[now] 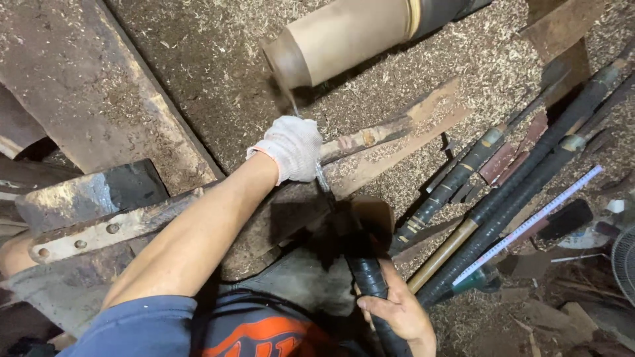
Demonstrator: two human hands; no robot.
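Note:
My left hand (291, 149), in a white knit glove, is closed over the thin metal shaft of a long turning tool (322, 178), pressing it down on a rusty bar rest (390, 129). The shaft's tip points up at the end of a pale wooden cylinder (344, 36), which lies on its side above; the tip looks blurred. My bare right hand (400, 311) grips the tool's black taped handle (367, 271) low in the view, close to my body.
Several long-handled tools (503, 192) lean at the right, with a white measuring ruler (536, 221) across them. Rusty metal machine parts (86, 99) stand at the left. Sawdust covers the surfaces. A fan guard (625, 261) shows at the right edge.

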